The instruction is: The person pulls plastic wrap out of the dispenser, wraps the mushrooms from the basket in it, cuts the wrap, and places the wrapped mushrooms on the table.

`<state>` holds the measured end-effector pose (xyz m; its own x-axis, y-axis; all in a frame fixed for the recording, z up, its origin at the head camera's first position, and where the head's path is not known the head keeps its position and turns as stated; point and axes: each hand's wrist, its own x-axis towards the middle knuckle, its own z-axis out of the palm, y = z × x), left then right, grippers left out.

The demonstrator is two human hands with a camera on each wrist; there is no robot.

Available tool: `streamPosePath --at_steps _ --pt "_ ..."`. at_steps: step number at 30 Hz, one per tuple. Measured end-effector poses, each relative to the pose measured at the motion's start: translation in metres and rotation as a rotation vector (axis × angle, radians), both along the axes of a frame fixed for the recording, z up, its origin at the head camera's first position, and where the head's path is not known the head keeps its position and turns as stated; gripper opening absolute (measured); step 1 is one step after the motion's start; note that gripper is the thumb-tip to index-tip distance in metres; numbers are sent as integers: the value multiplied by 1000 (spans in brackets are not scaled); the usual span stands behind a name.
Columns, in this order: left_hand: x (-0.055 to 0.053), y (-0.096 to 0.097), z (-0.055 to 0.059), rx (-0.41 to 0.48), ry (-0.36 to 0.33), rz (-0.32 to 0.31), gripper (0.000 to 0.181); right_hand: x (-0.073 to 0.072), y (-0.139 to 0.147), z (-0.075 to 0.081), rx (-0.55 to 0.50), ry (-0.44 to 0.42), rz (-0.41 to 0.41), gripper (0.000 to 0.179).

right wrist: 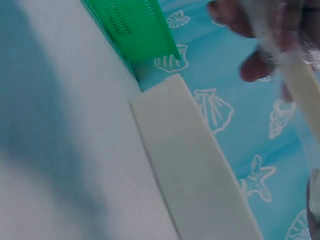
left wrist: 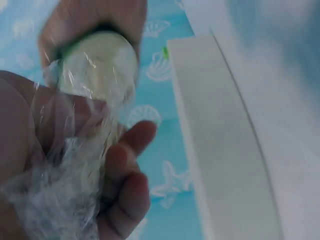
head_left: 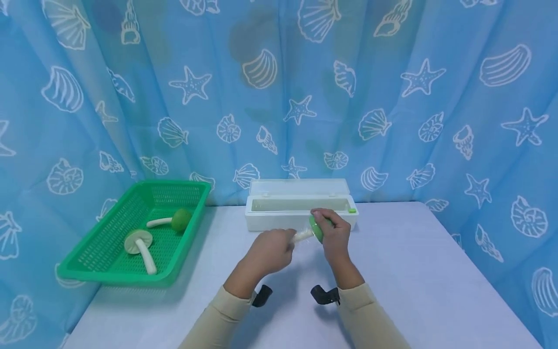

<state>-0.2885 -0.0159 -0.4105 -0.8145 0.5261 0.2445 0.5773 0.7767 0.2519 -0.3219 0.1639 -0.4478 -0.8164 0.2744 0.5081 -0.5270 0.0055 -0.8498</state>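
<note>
Blue curtain (head_left: 362, 155) with white shell and starfish motifs forms the background, draped behind a white table (head_left: 418, 276). At the left of the table sits a green basket (head_left: 117, 277), with perforated walls; at the far edge, near the middle, stands a long white box (head_left: 266, 223), its translucent lid (head_left: 298, 186) raised and its length running from left to right. Two hands work in front of this box, the sleeves (head_left: 372, 320) reaching in from the near side. Left hand (head_left: 269, 249): fingers (left wrist: 135, 192) curled round the stem end of the held mushroom. Right hand (head_left: 336, 235): thumb and fingers pinching the green cap (head_left: 316, 227) of the same mushroom.

Principal relation: the held mushroom (head_left: 317, 231) bridges the hands, its long axis slanting from the cap at the right, slightly down and leftward along the pale stem (head_left: 304, 236). It lies just before the box (contact cannot be told), nearly parallel to its length, with the right hand nearer the box and the left hand nearer the basket. Clear film (left wrist: 57, 192) bunches about the stem and the left palm. Two further mushrooms lie apart in the basket, one pale-side up (head_left: 138, 242), the other farther back (head_left: 180, 220). Smallest is a green tab (head_left: 352, 210) at the box's right end.
</note>
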Motion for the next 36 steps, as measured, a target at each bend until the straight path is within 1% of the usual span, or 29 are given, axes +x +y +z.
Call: streamPosePath --at_steps 2,3,4,6,8,10,13,14,16,17,19,21,22,24,25,26,27,28,29,31,33,35,36 --pt "6 7 0 -41 66 12 28 1 0 -1 -88 -34 -27 16" --pt "8 9 0 -49 76 11 31 1 1 0 -122 -43 -41 20" --pt "9 11 0 -55 79 10 34 1 2 1 -135 -51 -61 24" --pt "10 12 2 -56 72 6 42 1 5 6 -150 -43 -67 34" --pt "11 9 3 -43 60 -11 44 4 8 10 -135 -26 -49 39" --pt "12 5 7 -19 78 -42 44 8 12 17 -128 15 0 41" --pt "15 -2 16 29 154 -118 43 17 18 33 -181 155 144 44" --pt "16 -4 20 51 175 -145 42 20 20 39 -178 215 185 48" --pt "19 -8 27 102 187 -199 42 26 25 49 -112 332 232 50" --pt "20 -10 30 124 180 -222 42 30 27 53 -63 388 246 48" --pt "22 -13 35 166 142 -266 41 34 31 60 48 481 260 41" --pt "24 -15 38 192 102 -297 40 38 33 63 127 548 297 30" --pt "24 -17 39 199 89 -307 39 38 32 64 139 570 322 24" --pt "25 -18 40 198 78 -313 38 38 29 64 111 581 367 18" --pt "25 -18 39 188 77 -306 38 37 27 64 90 571 370 19" --pt "25 -18 39 177 81 -292 38 37 25 63 63 546 355 22" --pt "24 -17 37 161 99 -277 39 37 23 62 32 501 322 24" --pt "24 -16 36 144 126 -258 40 37 21 61 -4 435 282 27" --pt "24 -15 34 121 172 -240 41 36 20 61 -44 355 249 30" --pt "22 -14 32 69 295 -218 43 35 19 60 -119 158 205 38" --pt "21 -12 30 43 447 -217 45 33 21 61 -222 -39 209 45" --pt "20 -11 28 37 585 -231 47 31 24 62 -315 -177 235 47" --pt "19 -11 28 38 638 -242 47 30 26 62 -344 -227 247 47"
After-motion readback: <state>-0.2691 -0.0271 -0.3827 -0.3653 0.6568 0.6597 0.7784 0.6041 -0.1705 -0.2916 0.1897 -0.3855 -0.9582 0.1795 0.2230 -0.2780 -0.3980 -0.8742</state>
